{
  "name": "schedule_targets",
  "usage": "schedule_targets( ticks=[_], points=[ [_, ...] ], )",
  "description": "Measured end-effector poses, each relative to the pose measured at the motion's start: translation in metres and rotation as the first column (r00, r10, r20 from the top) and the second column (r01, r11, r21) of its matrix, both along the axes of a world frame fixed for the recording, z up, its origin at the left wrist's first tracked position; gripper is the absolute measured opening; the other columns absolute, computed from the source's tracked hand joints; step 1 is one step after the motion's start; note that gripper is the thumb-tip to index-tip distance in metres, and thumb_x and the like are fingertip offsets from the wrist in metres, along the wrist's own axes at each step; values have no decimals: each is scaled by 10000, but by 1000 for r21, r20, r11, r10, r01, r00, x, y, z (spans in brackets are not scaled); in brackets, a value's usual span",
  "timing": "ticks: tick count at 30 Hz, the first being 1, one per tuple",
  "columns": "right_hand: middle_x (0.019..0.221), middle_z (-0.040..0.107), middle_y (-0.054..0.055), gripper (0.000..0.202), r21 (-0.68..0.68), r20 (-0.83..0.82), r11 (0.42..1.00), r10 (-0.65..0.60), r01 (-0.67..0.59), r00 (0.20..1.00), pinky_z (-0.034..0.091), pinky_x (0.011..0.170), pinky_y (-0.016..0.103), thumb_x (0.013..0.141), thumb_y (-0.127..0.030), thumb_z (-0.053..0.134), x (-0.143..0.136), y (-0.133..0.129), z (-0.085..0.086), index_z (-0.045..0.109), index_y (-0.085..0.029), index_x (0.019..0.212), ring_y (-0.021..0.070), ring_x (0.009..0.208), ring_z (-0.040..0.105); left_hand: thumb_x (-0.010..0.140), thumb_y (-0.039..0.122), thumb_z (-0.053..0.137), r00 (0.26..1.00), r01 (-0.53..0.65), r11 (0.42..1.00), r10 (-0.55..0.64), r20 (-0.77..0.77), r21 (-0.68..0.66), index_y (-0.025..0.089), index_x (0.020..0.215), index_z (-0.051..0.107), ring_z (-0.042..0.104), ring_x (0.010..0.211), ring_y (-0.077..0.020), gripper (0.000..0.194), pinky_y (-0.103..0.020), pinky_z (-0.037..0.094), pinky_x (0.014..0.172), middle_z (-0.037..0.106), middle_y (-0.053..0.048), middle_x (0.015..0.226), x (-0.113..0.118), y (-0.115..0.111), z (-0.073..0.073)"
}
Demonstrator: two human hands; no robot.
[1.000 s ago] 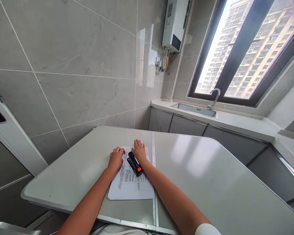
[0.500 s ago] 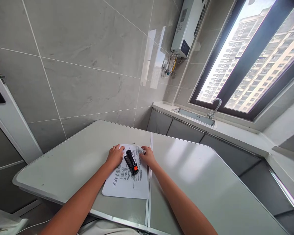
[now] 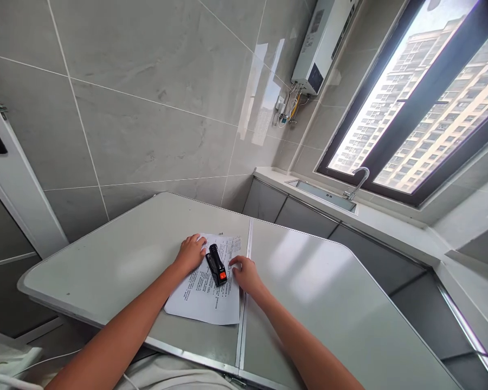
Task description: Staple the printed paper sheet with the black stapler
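A black stapler (image 3: 217, 265) with an orange-red patch at its near end lies on sheets of printed paper (image 3: 203, 313). My left hand (image 3: 191, 253) rests on the upper left edge of the paper, fingers stretched out and just left of the stapler. Over the paper's right edge is my right hand (image 3: 246, 272), its thumb and fingers apart and pointing at the stapler without touching it. Nothing shows in its grip. The top right corner of the paper lies almost flat, with wrinkles in it. Just beyond the top edge are tiny dark bits, too small to name.
The pale table (image 3: 106, 276) has a metal seam (image 3: 244, 303) running just right of the paper. Behind it stand a counter with a sink (image 3: 325, 195) and a faucet (image 3: 358, 181), below a window. A water heater (image 3: 321, 43) hangs on the tiled wall.
My right hand has let go of the crumpled top right corner and come nearer to me along the paper's edge. That corner now lies flatter. My left hand has stayed by the stapler.
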State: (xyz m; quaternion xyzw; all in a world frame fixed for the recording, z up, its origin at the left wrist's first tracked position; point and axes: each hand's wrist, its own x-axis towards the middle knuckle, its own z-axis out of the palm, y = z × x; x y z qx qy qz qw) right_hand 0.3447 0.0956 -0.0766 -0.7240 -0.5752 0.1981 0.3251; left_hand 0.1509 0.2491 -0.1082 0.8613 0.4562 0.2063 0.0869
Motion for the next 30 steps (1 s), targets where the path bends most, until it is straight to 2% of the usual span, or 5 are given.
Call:
schedule_targets(
  ticks=[5,11,16,22,30],
  points=[
    [1136,706,78,316,-85,-15,995,-54,52,998,491,981,348,785,-40,523,12,-15,5,723,-205,965,236,1124,641,918,216,555,997,20,1000,-18,72,-18,215,1098,677,585,1164,-305,218,-470,439,1046,606,-113,1281,1,-3,7],
    [933,653,37,279,-274,-142,961,-85,43,986,459,494,267,766,-87,531,49,-36,12,679,-205,970,112,507,546,917,179,520,928,200,978,-170,330,-58,208,981,670,617,1077,-259,166,-413,500,974,637,-91,1156,7,-17,23],
    [622,529,-51,260,-378,-332,916,5,-137,943,438,452,231,676,-77,578,80,-49,20,651,-205,890,114,454,537,934,143,442,761,526,847,-430,487,-76,219,983,668,648,1064,-206,243,-351,524,952,678,-51,1151,22,-45,30],
    [560,539,-60,200,-462,-262,874,29,-152,965,411,476,233,686,-142,642,99,-58,30,670,-208,872,113,436,523,911,68,462,697,707,704,-677,237,-68,228,1025,689,612,1217,-213,300,-362,493,1060,698,-56,1246,26,-57,20],
    [666,533,-6,261,-73,78,997,-11,17,997,371,604,272,888,-458,635,86,-58,44,687,-212,814,159,655,503,1020,253,474,699,715,689,-708,102,-119,269,1184,687,558,1352,-227,269,-452,330,1241,629,-40,1443,21,-58,26]
  ],
)
